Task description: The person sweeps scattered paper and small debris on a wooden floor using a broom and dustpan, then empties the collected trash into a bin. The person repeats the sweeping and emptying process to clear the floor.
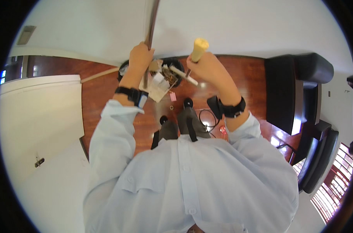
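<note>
My left hand (141, 57) grips a long, thin dark pole (152, 29) that runs up past the top of the picture; its lower end shows below the hand. My right hand (205, 65) is closed around a tool with a yellowish handle (200, 48), whose flared end points upward. A thin metal shank comes out below the fist and meets a pale bar (184, 75); whether the two are joined I cannot tell. Beneath and between both hands stands a black bin (181, 64) filled with scraps, with a flat pale board (157, 92) leaning at its near side.
Behind the bin rises a white wall (229, 32). A pink piece (173, 96) and a small ring (171, 107) lie on the reddish wood floor (243, 75) near my feet. A black cable (207, 118) coils beside my leg. Dark furniture (281, 93) stands at the right.
</note>
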`<move>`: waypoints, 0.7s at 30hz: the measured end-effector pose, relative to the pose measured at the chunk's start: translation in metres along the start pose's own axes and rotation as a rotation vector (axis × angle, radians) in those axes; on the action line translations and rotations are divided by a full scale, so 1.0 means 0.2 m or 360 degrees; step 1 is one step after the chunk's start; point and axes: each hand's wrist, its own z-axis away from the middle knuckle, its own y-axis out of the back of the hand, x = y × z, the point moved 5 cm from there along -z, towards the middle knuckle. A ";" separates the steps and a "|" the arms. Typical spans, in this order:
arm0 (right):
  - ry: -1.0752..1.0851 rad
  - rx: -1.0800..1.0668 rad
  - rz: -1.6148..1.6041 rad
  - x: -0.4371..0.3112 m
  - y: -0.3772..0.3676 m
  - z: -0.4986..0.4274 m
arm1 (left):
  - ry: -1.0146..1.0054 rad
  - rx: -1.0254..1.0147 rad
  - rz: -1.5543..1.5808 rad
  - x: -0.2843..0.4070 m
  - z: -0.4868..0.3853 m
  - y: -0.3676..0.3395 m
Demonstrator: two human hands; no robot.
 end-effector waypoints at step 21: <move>-0.0199 -0.0148 -0.0188 0.11 -0.04 0.02 | -0.0098 -0.0121 -0.0170 0.11 -0.06 -0.06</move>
